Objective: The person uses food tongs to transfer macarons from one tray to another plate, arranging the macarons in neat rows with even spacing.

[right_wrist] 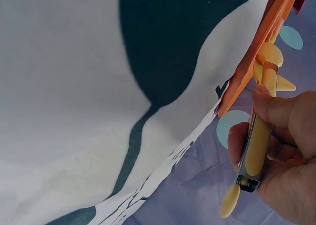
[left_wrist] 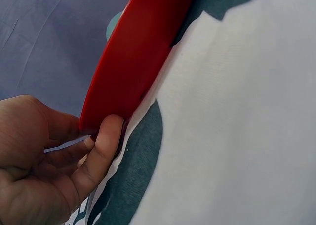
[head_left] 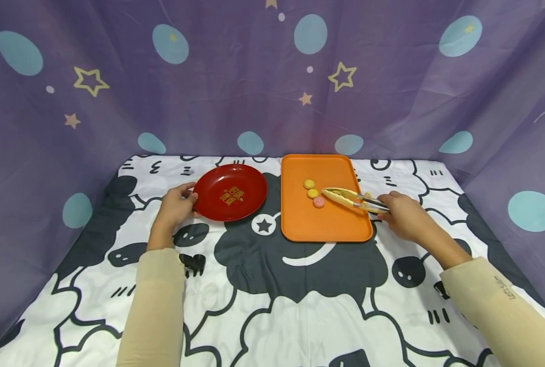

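Observation:
At the left rim of a round red plate (head_left: 249,196) with gold characters, my left hand (head_left: 176,206) pinches the edge between thumb and fingers. The left wrist view shows the hand (left_wrist: 59,165) with fingertips on both sides of the rim of the tilted-looking plate (left_wrist: 131,62). My right hand (head_left: 403,216) grips yellow-and-silver tongs (head_left: 355,200), their tips over the orange tray (head_left: 323,224). Beside the tips, two yellow discs (head_left: 312,193) and a pink disc (head_left: 319,202) lie on the tray. In the right wrist view, fingers and thumb wrap round the tongs' handle (right_wrist: 257,146).
A white cloth (head_left: 272,331) with black-and-grey cartoon figures covers the table. Behind it hangs a purple curtain (head_left: 226,107) with stars and blue ovals. The plate stands left of the tray, with a narrow gap between them.

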A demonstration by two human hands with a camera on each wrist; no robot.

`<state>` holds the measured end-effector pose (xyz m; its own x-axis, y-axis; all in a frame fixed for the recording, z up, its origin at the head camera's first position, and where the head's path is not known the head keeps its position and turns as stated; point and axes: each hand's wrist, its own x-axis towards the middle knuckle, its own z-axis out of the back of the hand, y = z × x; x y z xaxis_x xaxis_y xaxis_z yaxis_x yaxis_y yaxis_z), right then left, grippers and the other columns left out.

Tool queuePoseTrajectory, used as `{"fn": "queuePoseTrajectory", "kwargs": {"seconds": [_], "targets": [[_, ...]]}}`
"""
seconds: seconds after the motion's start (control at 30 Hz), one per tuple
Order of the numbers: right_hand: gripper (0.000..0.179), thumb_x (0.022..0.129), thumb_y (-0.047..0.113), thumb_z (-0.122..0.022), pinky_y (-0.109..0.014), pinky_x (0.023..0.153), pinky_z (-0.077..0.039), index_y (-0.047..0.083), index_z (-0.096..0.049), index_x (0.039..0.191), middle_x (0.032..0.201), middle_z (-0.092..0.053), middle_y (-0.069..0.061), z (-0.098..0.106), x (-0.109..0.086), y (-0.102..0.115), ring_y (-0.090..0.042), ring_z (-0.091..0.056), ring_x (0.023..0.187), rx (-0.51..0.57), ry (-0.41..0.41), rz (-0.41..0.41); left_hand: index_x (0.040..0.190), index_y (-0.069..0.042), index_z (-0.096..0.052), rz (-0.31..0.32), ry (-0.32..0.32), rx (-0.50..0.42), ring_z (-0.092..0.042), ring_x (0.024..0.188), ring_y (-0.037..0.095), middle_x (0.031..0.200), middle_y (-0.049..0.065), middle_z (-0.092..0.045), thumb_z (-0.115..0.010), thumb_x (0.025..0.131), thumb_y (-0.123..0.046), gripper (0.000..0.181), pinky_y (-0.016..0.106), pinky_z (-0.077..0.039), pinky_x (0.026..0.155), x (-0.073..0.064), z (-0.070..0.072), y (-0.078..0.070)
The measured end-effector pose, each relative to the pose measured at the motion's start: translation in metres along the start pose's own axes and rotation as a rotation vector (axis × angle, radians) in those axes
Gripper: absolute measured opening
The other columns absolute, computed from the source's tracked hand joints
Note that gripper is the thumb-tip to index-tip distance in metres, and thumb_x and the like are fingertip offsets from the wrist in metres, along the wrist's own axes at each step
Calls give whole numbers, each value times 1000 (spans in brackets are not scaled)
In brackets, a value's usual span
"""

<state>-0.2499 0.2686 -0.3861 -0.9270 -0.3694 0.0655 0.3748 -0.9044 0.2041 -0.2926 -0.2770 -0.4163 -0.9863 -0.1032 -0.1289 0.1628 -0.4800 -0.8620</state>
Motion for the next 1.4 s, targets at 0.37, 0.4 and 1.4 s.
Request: {"fn": "queuePoseTrajectory", "kwargs": {"seconds": [0.37, 0.4, 1.4], "targets": [[47, 90, 8, -78, -53, 77, -55, -11, -59, 129, 105, -64, -23, 3, -3, -4, -32, -62, 86, 5, -11, 6, 159, -9, -38, -5, -7, 21, -67, 90, 28, 137, 24, -50, -47, 109, -13, 51, 31, -63, 69, 1, 0, 1], [50, 90, 8, -78, -53, 77, -54, -11, -58, 131, 106, -63, -24, 4, -4, -4, -32, -61, 86, 6, -9, 4, 159, -9, -38, -4, -8, 26, -66, 90, 28, 137, 23, -50, -47, 109, -14, 51, 31, -63, 69, 1, 0, 1], [91, 88, 28, -81, -61, 83, -51, -16, -31, 149, 116, -54, -34, 5, -29, -11, -43, -55, 99, 90, 59, -96, 158, -8, -39, 1, -14, 7, -65, 87, 26, 137, 24, -50, -47, 109, -13, 51, 30, -63, 66, 4, -2, 2]]}}
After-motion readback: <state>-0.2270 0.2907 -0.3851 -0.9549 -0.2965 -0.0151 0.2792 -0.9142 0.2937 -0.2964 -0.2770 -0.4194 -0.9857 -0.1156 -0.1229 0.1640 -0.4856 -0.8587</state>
